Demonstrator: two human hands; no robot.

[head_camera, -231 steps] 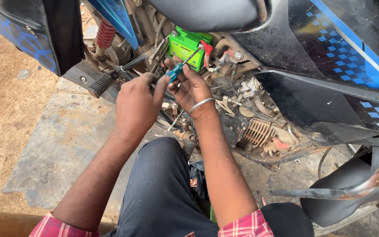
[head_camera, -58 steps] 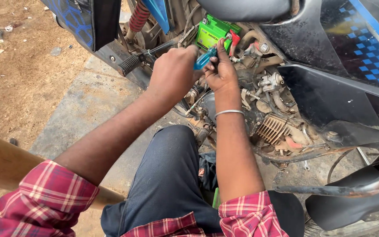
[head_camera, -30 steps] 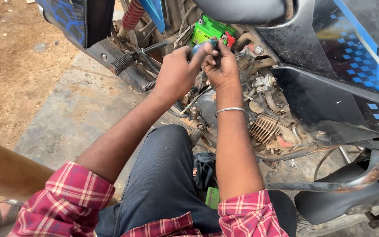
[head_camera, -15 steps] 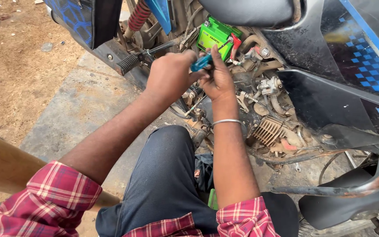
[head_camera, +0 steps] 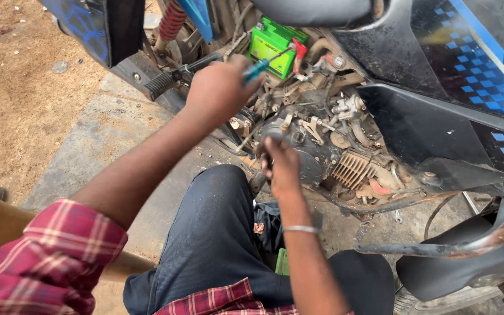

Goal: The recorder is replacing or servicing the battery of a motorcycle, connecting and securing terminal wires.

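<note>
A: Which tool is in use, and which hand has it?

B: The left hand (head_camera: 220, 87) is closed in a fist around a screwdriver (head_camera: 263, 64) with a blue-green handle. Hand and tool sit toward 12 o'clock in the view. The thin shaft runs from the fist toward 2 o'clock, and its tip lies at the top edge of the green battery (head_camera: 275, 42), beside a red terminal cap (head_camera: 299, 49).

A: And the right hand?

B: The right hand (head_camera: 281, 166) is lower, near the centre of the view, at about 5 o'clock from the left hand and well apart from it. Its fingers are curled narrow against the dark engine casing (head_camera: 307, 157). Whether they pinch a small part cannot be told. A metal bangle (head_camera: 300, 229) circles that wrist.

A: What surrounds the work?

B: The engine casing is grimy, with a finned block (head_camera: 352, 169) at 3 o'clock from the right hand. A ribbed footpeg (head_camera: 160, 86) juts out at 9 o'clock from the left hand, and a red coil spring (head_camera: 172, 19) stands at 11 o'clock. Black bodywork with a blue chequer pattern (head_camera: 473, 64) fills the 2 o'clock corner.

A: And the person?

B: A knee in dark trousers (head_camera: 217, 233) rises at 6 o'clock, between red plaid sleeves (head_camera: 53, 256). The ground is a concrete slab (head_camera: 100, 146) with bare earth at 10 o'clock.
</note>
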